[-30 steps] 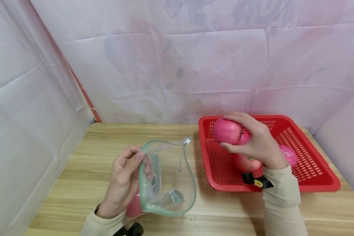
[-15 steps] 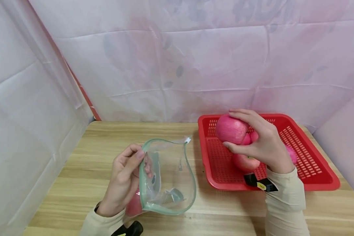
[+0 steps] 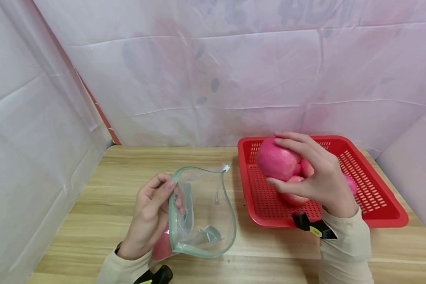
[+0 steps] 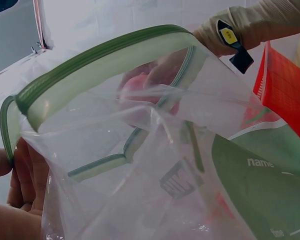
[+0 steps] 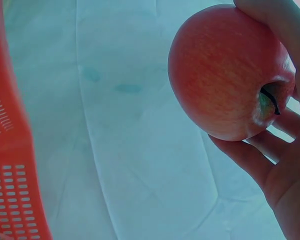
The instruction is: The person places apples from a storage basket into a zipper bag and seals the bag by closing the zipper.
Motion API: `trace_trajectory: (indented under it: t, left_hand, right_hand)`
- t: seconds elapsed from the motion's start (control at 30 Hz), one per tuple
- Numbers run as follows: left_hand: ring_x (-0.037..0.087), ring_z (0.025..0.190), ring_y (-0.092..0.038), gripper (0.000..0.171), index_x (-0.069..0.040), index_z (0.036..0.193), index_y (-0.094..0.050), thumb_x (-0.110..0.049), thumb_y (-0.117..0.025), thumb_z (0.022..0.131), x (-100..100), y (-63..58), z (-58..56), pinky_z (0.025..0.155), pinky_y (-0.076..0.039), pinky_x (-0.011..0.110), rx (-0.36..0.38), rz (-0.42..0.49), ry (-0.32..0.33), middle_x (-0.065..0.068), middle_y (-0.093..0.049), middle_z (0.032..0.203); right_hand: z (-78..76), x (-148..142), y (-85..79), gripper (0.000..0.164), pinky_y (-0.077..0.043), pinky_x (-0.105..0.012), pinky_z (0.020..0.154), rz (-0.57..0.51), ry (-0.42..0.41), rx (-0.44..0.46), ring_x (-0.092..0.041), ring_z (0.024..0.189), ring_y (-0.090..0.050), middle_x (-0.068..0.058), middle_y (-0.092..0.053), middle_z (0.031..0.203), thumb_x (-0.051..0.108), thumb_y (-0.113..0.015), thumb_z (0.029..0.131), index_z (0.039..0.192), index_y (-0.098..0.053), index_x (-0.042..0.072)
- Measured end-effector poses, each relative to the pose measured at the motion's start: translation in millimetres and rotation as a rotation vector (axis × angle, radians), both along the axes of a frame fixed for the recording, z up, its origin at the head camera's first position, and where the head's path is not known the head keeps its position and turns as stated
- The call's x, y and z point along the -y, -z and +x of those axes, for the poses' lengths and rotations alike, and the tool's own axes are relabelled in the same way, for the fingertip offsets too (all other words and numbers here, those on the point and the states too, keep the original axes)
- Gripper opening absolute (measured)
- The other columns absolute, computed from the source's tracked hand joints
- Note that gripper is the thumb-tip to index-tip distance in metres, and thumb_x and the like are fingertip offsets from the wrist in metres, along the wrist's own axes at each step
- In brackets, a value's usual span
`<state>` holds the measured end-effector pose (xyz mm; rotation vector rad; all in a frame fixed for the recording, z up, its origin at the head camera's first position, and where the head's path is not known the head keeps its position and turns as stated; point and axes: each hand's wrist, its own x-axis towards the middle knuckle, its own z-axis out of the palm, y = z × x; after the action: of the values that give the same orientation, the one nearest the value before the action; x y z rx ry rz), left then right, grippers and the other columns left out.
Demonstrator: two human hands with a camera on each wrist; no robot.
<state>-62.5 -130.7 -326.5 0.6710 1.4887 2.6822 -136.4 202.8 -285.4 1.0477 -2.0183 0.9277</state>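
Observation:
My left hand (image 3: 150, 219) pinches the green-edged rim of a clear zip bag (image 3: 202, 213) between thumb and fingers. The bag's mouth gapes toward the right, and a white slider sits at its upper corner. Something red (image 3: 162, 246) shows through the plastic beside my left wrist. My right hand (image 3: 316, 173) grips a red apple (image 3: 277, 159) above the left part of a red basket (image 3: 383, 213). In the right wrist view the apple's dark stem (image 5: 271, 101) faces my palm. Under that hand another apple (image 3: 294, 193) lies in the basket.
More pinkish-red fruit, partly hidden by my right hand, lies in the basket, including a textured pink piece (image 3: 350, 184) on the right. The wooden table (image 3: 92, 197) ends at a white sheet (image 3: 213, 71) behind and along the left side.
My right hand has lifted the apple slightly and turned it, shifting a little right overall. The left hand and bag have barely moved.

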Motion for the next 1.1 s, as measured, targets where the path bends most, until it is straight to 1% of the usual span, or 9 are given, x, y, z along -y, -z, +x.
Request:
trace_trajectory:
  t: [0.3,0.53,0.73,0.87,0.93,1.03,1.1]
  left_hand:
    - [0.007,0.070,-0.061,0.025,-0.009,0.101,-0.058,0.002,-0.037,0.107,-0.5,0.1,-0.9,0.063,-0.055,0.019,0.000,-0.011,-0.002,-0.003,-0.062,0.079]
    - [0.007,0.072,-0.062,0.024,-0.008,0.103,-0.059,0.002,-0.038,0.107,-0.1,1.0,-1.5,0.066,-0.056,0.018,0.005,-0.007,-0.004,-0.003,-0.064,0.080]
    - [0.008,0.079,-0.068,0.023,-0.008,0.106,-0.059,0.001,-0.038,0.109,0.1,2.7,-3.2,0.072,-0.058,0.018,0.001,-0.007,-0.004,-0.002,-0.068,0.088]
    - [0.011,0.085,-0.070,0.022,-0.007,0.109,-0.058,-0.001,-0.037,0.109,0.5,4.6,-5.1,0.081,-0.061,0.025,-0.015,-0.019,0.004,-0.001,-0.069,0.093]
    - [0.011,0.088,-0.071,0.021,-0.008,0.111,-0.057,-0.002,-0.037,0.110,0.5,4.9,-5.5,0.084,-0.061,0.028,-0.009,-0.027,0.003,-0.001,-0.070,0.094]
    - [0.011,0.090,-0.071,0.020,-0.008,0.111,-0.056,-0.003,-0.037,0.110,0.4,4.8,-5.6,0.088,-0.061,0.030,0.003,-0.027,0.008,0.000,-0.071,0.095]
    - [0.011,0.092,-0.070,0.020,-0.008,0.111,-0.055,-0.002,-0.036,0.110,0.5,4.7,-5.6,0.090,-0.060,0.031,0.003,-0.026,0.013,0.000,-0.071,0.096]
  right_hand:
    - [12.5,10.8,-7.8,0.068,-0.048,-0.011,0.098,-0.043,-0.046,-0.027,-0.013,0.120,-0.062,-0.025,-0.066,0.123,0.053,-0.076,0.084,0.115,-0.069,-0.007]
    - [17.9,21.0,-11.6,0.062,-0.050,-0.013,0.097,-0.112,-0.109,-0.086,-0.017,0.120,-0.065,-0.027,-0.067,0.119,0.047,-0.079,0.085,0.110,-0.070,-0.009]
    - [20.3,25.2,-10.1,0.060,-0.050,-0.014,0.098,-0.106,-0.116,-0.103,-0.017,0.119,-0.065,-0.026,-0.068,0.119,0.047,-0.079,0.084,0.109,-0.070,-0.007]
    - [19.7,27.5,-7.9,0.059,-0.049,-0.013,0.098,-0.086,-0.117,-0.129,-0.017,0.115,-0.066,-0.025,-0.069,0.118,0.047,-0.078,0.085,0.110,-0.071,-0.005]
    - [18.8,29.4,-6.8,0.059,-0.049,-0.012,0.096,-0.076,-0.118,-0.149,-0.016,0.112,-0.067,-0.024,-0.070,0.116,0.048,-0.078,0.085,0.110,-0.072,-0.005]
    - [18.2,34.3,-5.3,0.058,-0.049,-0.012,0.095,-0.077,-0.146,-0.165,-0.018,0.109,-0.068,-0.025,-0.070,0.114,0.046,-0.079,0.085,0.110,-0.072,-0.005]
    - [18.3,37.8,-4.7,0.057,-0.050,-0.013,0.096,-0.076,-0.170,-0.163,-0.020,0.110,-0.068,-0.025,-0.069,0.115,0.044,-0.079,0.085,0.110,-0.071,-0.006]
